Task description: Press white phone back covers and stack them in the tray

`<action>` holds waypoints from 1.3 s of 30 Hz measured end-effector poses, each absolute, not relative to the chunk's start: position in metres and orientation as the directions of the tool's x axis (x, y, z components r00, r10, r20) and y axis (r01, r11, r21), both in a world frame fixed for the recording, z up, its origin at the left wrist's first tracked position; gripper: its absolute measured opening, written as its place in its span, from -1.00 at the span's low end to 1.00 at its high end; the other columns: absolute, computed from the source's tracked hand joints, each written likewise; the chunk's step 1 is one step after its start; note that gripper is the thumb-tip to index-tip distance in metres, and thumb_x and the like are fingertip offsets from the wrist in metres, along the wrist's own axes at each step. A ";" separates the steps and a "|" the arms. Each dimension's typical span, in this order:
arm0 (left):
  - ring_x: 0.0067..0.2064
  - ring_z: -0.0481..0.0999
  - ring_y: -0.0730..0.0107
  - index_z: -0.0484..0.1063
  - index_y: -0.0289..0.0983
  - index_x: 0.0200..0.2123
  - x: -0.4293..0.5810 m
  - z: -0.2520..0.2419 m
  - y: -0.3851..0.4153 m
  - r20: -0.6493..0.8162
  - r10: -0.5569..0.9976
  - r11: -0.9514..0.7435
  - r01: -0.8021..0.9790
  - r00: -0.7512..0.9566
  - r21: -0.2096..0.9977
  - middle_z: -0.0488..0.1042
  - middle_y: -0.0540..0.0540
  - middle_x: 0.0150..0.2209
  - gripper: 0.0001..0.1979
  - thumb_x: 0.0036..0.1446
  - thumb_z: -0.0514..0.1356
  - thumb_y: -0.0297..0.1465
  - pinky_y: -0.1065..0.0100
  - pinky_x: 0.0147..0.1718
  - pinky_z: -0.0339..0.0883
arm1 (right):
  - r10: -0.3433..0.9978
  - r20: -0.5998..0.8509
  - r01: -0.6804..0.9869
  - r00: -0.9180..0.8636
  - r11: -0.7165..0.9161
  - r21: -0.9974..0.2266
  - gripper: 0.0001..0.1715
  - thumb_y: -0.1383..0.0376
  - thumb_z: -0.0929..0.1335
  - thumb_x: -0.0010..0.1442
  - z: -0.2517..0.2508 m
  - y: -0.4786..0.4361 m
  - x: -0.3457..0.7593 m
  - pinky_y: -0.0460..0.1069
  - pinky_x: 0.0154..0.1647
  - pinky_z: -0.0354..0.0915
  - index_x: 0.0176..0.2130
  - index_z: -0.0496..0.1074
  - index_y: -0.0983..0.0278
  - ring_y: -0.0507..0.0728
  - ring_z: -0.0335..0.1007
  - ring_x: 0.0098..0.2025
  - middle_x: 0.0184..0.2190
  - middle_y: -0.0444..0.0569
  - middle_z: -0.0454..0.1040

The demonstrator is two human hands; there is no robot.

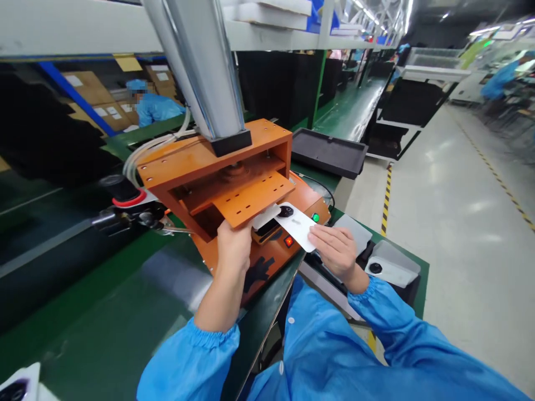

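Note:
An orange press fixture (234,184) stands on the green workbench under a steel column (200,67). My left hand (234,245) reaches into its front opening, fingers curled at the near end of a white phone back cover (298,225) with a black camera ring. My right hand (334,250) pinches the cover's other end, holding it slanted over the fixture's base. A green button (315,217) and a red switch (288,241) sit on the base just beside the cover.
Two more white covers (393,264) lie on a black tray to the right. An empty black tray (330,153) sits behind the fixture. Hoses and a regulator (125,200) are at its left. A person in blue (152,106) works across the line. The floor aisle runs right.

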State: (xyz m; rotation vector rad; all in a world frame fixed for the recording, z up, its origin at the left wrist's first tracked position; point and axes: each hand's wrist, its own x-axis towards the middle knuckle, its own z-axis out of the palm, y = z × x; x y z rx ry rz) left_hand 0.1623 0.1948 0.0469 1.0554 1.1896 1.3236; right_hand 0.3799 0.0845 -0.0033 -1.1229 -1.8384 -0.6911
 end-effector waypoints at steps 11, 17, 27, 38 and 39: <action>-0.45 0.39 0.38 0.53 -0.24 -0.12 0.076 0.033 0.034 -0.350 0.931 0.324 0.205 0.102 0.923 0.52 -0.03 -0.42 -0.52 0.20 0.20 0.05 0.44 -0.48 0.28 | 0.480 0.731 0.751 -0.486 0.657 0.068 -0.61 0.33 0.17 0.49 0.002 0.194 0.344 0.10 0.01 0.28 0.09 0.50 0.17 0.11 0.51 0.09 0.04 -0.05 0.62; -0.42 0.42 0.34 0.52 -0.20 -0.21 0.056 0.003 0.008 -0.280 0.906 0.129 0.426 0.317 0.896 0.49 -0.04 -0.42 -0.61 0.32 0.09 -0.03 0.41 -0.45 0.28 | 0.566 0.605 0.741 -0.560 0.668 0.061 -0.62 0.31 0.18 0.49 0.016 0.209 0.336 0.10 -0.06 0.23 0.03 0.53 0.22 0.14 0.52 -0.04 -0.01 -0.02 0.63; -0.13 0.48 0.29 0.48 -0.18 -0.24 0.054 -0.002 0.020 0.066 0.893 -0.291 0.459 0.445 0.840 0.53 -0.09 -0.19 -0.75 0.41 0.02 -0.34 0.33 -0.15 0.35 | 0.675 0.328 0.682 -0.661 0.723 -0.113 -0.73 0.25 0.34 0.36 0.054 0.200 0.340 0.11 0.06 0.27 -0.04 0.56 0.28 0.20 0.50 0.03 0.00 0.03 0.61; 0.18 0.35 0.02 0.43 -0.17 -0.29 0.055 -0.012 0.034 0.342 0.775 -0.632 0.641 0.531 0.436 0.53 -0.13 0.14 -0.89 0.28 0.12 -0.44 0.04 0.05 0.17 | 0.700 0.686 0.758 -0.200 0.554 -0.344 -0.70 0.22 0.27 0.43 0.015 0.169 0.347 0.16 0.11 0.31 0.03 0.51 0.22 0.20 0.45 0.06 0.00 0.07 0.55; 0.21 0.33 -0.02 0.44 -0.17 -0.29 0.058 -0.015 0.036 0.373 0.758 -0.651 0.660 0.535 0.376 0.51 -0.14 0.18 -0.89 0.27 0.13 -0.44 0.02 0.04 0.16 | 0.686 0.725 0.774 -0.056 0.489 -0.403 -0.70 0.24 0.26 0.43 0.005 0.159 0.355 0.14 0.08 0.33 0.04 0.51 0.21 0.19 0.44 0.03 -0.04 0.07 0.54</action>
